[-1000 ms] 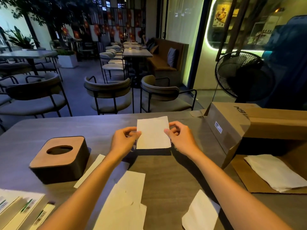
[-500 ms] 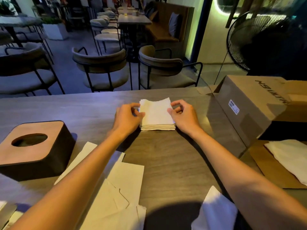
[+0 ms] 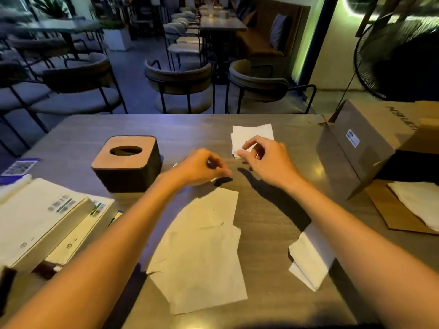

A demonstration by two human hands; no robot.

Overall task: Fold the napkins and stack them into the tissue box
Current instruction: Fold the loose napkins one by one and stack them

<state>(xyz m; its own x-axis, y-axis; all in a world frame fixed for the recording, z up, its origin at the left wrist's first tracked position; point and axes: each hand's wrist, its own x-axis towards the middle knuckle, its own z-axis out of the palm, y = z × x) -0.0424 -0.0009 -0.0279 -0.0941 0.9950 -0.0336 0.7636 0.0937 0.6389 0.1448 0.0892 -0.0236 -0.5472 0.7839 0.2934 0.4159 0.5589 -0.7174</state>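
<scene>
A small stack of folded white napkins [image 3: 251, 136] lies on the grey table [image 3: 273, 210] at the far middle. My right hand [image 3: 266, 160] hovers just in front of it, fingers loosely curled, holding nothing. My left hand [image 3: 202, 167] hangs to its left above the table, fingers also loosely curled and empty. The tissue box [image 3: 126, 162], dark with a wooden lid and an oval slot, stands left of my left hand. Unfolded napkins [image 3: 204, 252] lie spread near me, under my left forearm. Another napkin [image 3: 308, 257] lies partly under my right forearm.
An open cardboard carton [image 3: 361, 143] lies on its side at the right, with more napkins [image 3: 420, 205] on its flap. White packs [image 3: 40, 222] sit at the near left. Chairs [image 3: 178, 79] stand beyond the table's far edge, a fan [image 3: 392, 55] at the far right.
Both hands have let go of the folded napkin on the stack and drawn back toward me. The view has tilted down and turned left.
</scene>
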